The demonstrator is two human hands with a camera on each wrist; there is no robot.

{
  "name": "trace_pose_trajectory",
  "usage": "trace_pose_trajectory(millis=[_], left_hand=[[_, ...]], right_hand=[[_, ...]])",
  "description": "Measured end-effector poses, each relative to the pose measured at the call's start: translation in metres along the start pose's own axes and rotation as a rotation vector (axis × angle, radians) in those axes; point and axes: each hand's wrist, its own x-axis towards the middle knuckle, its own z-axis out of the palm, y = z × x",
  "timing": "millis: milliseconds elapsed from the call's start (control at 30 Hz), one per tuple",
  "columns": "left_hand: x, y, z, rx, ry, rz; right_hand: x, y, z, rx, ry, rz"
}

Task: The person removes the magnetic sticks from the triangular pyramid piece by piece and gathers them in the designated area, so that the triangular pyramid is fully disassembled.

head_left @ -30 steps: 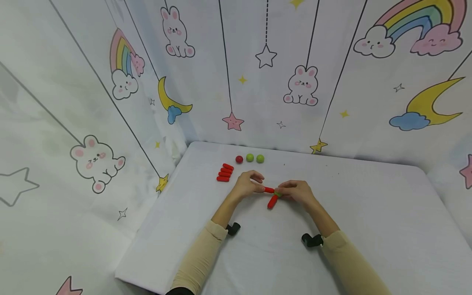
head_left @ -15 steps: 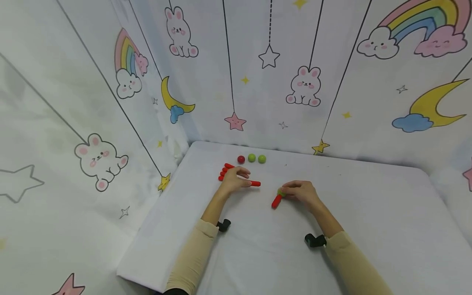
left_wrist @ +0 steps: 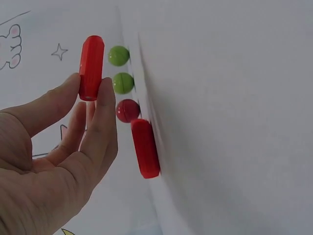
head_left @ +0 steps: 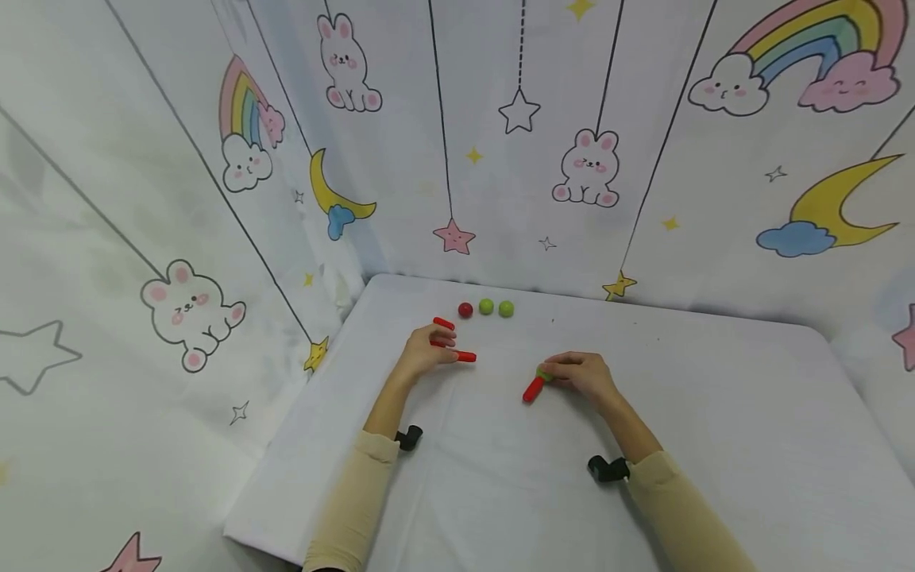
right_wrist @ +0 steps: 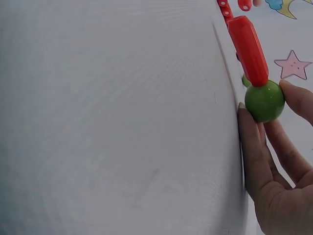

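Note:
My left hand [head_left: 422, 353] pinches a red rod [left_wrist: 92, 66] between thumb and fingertips. It is beside the group of red rods at the left, partly covering them; the rearmost red rod [head_left: 443, 323] shows behind the fingers. At the middle of the table, my right hand [head_left: 582, 373] holds a green ball [right_wrist: 264, 101] by thumb and fingers. A second red rod [right_wrist: 248, 49] is joined to that ball and points toward the near left in the head view.
A dark red ball [head_left: 465, 310] and two green balls [head_left: 496, 307] stand in a row near the back edge of the white table [head_left: 715, 413]. White curtains with cartoon prints hang behind and at the left.
The left hand has moved left, taking its red rod away from the green ball to the group of rods. The right hand stays almost in place, holding the ball with its rod.

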Motion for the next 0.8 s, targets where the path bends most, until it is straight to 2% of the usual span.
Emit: trace_pose_trajectory(millis=[200, 333, 567, 800], left_hand=[[-0.005, -0.008, -0.018, 0.057, 0.042, -0.02], [-0.007, -0.014, -0.028, 0.06, 0.056, -0.037], [-0.008, -0.019, -0.04, 0.091, 0.045, -0.078], [-0.008, -0.021, -0.046, 0.117, 0.029, -0.111]], right_hand=[[-0.001, 0.0, 0.002, 0.008, 0.005, -0.013], [-0.001, 0.001, 0.001, 0.003, 0.007, -0.015], [-0.002, 0.001, 0.001, -0.011, 0.02, -0.02], [-0.002, 0.001, 0.003, -0.021, 0.043, 0.001]])
